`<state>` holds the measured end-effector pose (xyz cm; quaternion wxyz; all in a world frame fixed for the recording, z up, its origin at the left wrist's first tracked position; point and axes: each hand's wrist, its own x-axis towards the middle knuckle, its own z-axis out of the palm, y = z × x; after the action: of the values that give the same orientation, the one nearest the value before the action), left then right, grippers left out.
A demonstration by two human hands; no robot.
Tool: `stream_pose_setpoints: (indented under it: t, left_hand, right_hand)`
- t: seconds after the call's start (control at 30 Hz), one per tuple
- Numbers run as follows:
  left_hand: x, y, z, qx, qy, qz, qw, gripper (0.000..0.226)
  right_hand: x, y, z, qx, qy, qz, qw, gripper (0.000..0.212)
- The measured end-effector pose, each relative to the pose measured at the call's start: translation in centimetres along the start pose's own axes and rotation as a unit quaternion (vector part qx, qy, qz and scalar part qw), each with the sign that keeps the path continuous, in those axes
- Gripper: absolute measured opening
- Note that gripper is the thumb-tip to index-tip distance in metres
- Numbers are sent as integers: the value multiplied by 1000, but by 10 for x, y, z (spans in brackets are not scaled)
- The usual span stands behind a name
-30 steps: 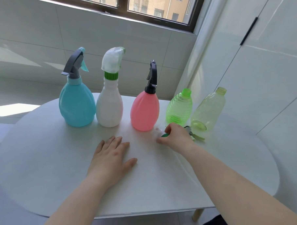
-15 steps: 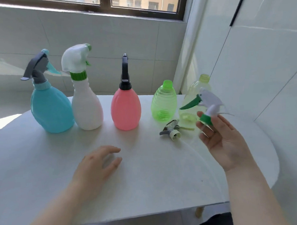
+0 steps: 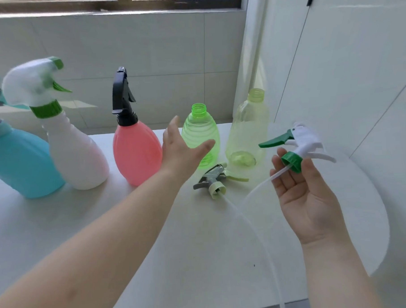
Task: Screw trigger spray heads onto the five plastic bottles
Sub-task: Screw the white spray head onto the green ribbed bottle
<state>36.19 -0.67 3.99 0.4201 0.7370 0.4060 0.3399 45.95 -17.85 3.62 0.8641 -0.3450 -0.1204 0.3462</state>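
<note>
Five bottles stand in a row on the white table [image 3: 84, 229]: a blue bottle [image 3: 18, 164], a white bottle [image 3: 77, 154] and a pink bottle [image 3: 136, 152], each with a spray head on, then a bright green bottle [image 3: 200, 135] and a pale yellow-green bottle [image 3: 248, 131], both with bare necks. My left hand [image 3: 182, 147] is open, fingers spread, just in front of the bright green bottle. My right hand [image 3: 299, 187] holds a white spray head [image 3: 299, 147] with green trigger and green collar, its dip tube hanging down. A grey spray head [image 3: 213, 179] lies on the table.
A tiled wall and window sill run behind the bottles. A white cabinet door stands close on the right. The table's rounded edge curves past my right hand.
My left hand rose off the table and reached forward to the bright green bottle. My right hand, which picked up the white spray head, holds it slightly lower. The view moved closer.
</note>
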Motion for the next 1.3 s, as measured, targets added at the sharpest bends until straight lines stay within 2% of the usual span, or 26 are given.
stream_pose_setpoints:
  t: [0.1,0.2,0.37,0.53,0.73,0.93,1.07,1.13,1.2,1.3]
  left_hand:
    - [13,-3,3,-3,-18,-36,999,100]
    - [21,-7,6,0,-43,-36,998,107]
    - [22,-6,8,-34,-29,-34,998,96]
    - [3,6,-8,-68,10,39,997,75]
    - [-53,15,-52,-59,-28,133,989,65]
    - [-99,-13,-103,48,-21,84,995,75]
    - [-110,-36,-119,59,-15,42,997,90]
    - [-110,-43,-121,56,-4,34,998,85]
    - [-109,-44,-122,55,-11,39,998,75]
    - [-106,-43,-120,54,-23,53,997,66]
  right_hand:
    - [1,0,-2,13,-1,1,1000,31]
    - [1,-2,-5,20,1,5,1000,28]
    - [1,-2,-8,13,-7,12,1000,22]
    - [0,-4,-4,13,-13,3,1000,24]
    - [-9,0,7,26,-34,11,999,25]
    - [-14,4,27,21,-62,8,998,17]
    - [-9,-1,51,33,-80,-22,996,13]
    - [-4,-7,64,54,-102,-39,993,7]
    - [0,-12,74,82,-139,-47,986,18]
    - [6,-13,82,65,-166,-45,983,33]
